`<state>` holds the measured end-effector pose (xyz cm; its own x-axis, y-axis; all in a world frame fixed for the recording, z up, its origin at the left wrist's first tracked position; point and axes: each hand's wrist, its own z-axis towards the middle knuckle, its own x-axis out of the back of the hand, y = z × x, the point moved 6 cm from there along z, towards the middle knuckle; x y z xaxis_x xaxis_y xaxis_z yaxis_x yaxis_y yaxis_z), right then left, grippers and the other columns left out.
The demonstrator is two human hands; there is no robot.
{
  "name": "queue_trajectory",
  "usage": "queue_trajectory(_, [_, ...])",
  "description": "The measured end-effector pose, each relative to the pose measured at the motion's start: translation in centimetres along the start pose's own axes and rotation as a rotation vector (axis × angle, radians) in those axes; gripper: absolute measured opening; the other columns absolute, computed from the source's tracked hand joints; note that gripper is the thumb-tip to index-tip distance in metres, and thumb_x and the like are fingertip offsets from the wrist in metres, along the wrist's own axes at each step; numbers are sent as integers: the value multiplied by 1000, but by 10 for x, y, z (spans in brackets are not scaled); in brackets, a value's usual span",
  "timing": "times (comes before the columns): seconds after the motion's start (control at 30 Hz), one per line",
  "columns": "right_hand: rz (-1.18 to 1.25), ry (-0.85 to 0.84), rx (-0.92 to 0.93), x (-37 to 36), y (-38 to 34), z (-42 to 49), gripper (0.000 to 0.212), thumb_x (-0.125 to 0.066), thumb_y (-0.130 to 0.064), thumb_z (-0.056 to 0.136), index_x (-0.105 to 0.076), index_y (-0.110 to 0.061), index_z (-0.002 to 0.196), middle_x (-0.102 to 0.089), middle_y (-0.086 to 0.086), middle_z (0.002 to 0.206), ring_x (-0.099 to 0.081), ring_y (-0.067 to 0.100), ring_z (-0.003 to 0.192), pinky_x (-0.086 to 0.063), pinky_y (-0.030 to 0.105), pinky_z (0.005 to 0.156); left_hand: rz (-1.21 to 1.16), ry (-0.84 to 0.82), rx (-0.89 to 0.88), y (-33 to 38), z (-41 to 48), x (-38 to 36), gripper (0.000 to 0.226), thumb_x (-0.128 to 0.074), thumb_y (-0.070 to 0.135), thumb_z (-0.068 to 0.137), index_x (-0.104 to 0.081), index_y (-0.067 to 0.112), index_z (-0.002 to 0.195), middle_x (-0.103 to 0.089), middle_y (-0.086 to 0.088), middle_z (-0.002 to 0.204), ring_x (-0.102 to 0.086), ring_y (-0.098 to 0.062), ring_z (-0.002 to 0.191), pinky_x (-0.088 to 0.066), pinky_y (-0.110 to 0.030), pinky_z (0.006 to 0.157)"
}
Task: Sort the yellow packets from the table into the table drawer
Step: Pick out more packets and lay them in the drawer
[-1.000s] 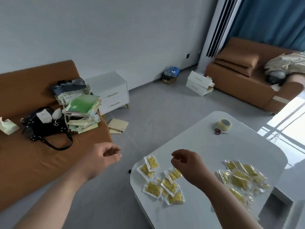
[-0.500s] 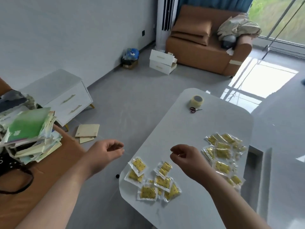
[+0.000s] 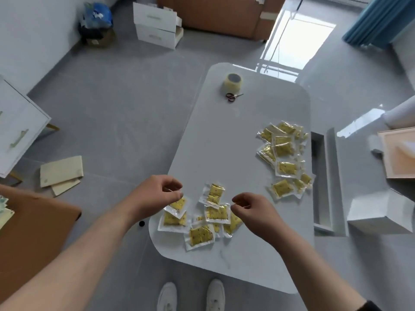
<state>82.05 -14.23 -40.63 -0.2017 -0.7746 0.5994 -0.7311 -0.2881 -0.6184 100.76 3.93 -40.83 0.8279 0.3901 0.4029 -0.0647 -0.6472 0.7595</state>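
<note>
left hand (image 3: pixel 157 196) and right hand (image 3: pixel 253 209) loosely curled, empty, over near heap of yellow packets (image 3: pixel 208 218) on bench (image 3: pixel 224 142) — more beside the drawer (image 3: pixel 332 164). light, slick film, likely — pinch a sealed edge.

The left arm (image 3: pixel 89 248) is bare from the left hand (image 3: pixel 155 196) back to the near-left corner. The right arm (image 3: pixel 303 261) is bare from the right hand (image 3: pixel 253 212) almost to the near-right corner, where a dark edge (image 3: pixel 370 308) crosses it. Whether that is a sleeve or a band cannot be told. At the near edge are two white shoes with rounded toes, the left shoe (image 3: pixel 167 297) and the right shoe (image 3: pixel 215 295).
</note>
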Motion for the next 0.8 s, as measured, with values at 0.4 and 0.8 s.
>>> queue_trajectory(0.4, [-10, 56, -96, -111, 104, 155, 31, -63, -31, 86, -67, -19, 114, -67, -5, 97, -66, 14, 85, -55, 29, 75, 274, -126, 9, -130, 165, -83, 33, -69, 22, 86, -65, 21, 119, -65, 10, 113, -61, -9, 104, -51, -30, 93])
queue_trajectory(0.8, [245, 224, -117, -149, 159, 206, 30, -70, -26, 87, -65, -19, 116, -65, -7, 96, -64, 10, 89, -62, 37, 71, 937, -326, -214, -204, 221, -126, 71, -77, 34, 78, -46, 36, 142, -45, 16, 144, -39, -10, 132, -33, -29, 109])
